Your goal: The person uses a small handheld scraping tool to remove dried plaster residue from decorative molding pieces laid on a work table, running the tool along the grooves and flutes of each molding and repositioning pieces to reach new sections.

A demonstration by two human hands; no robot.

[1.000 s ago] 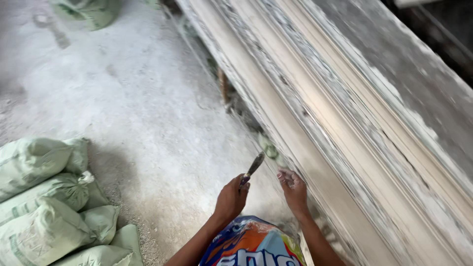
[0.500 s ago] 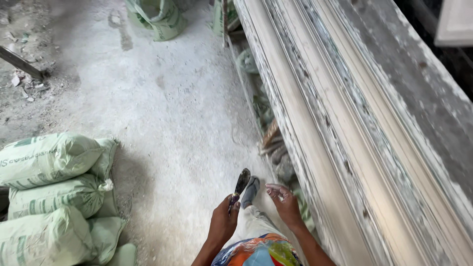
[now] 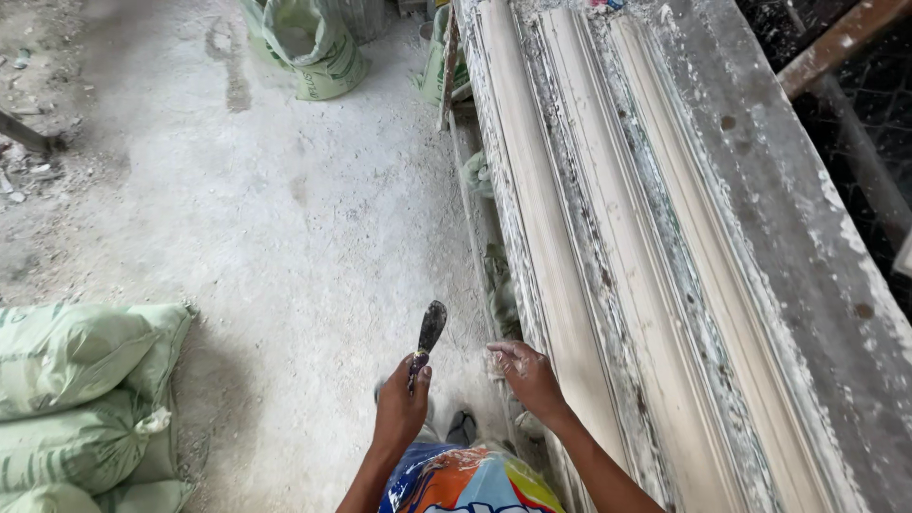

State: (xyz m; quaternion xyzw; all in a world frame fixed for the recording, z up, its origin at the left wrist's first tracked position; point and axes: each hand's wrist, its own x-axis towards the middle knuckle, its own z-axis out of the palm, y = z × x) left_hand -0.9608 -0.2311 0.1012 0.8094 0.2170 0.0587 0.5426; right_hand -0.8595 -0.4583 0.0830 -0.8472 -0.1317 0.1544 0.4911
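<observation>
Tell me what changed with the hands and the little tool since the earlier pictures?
The left hand has lifted the putty knife so its blade points up, away from the long plaster mould. The right hand has come to the mould's near edge; contact is unclear. The view has swung, showing more floor and an open sack. The knife stayed gripped, and the stacked green sacks did not move.

Matt plaster moulding (image 3: pixel 560 237) — dusty rough floor (image 3: pixel 285 209), woven plastic sacks (image 3: pixel 76 380)

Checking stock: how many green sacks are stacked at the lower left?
3: top sack, middle sack beneath it, bottom sack cut by the frame edge. More may be hidden out of frame.
</observation>
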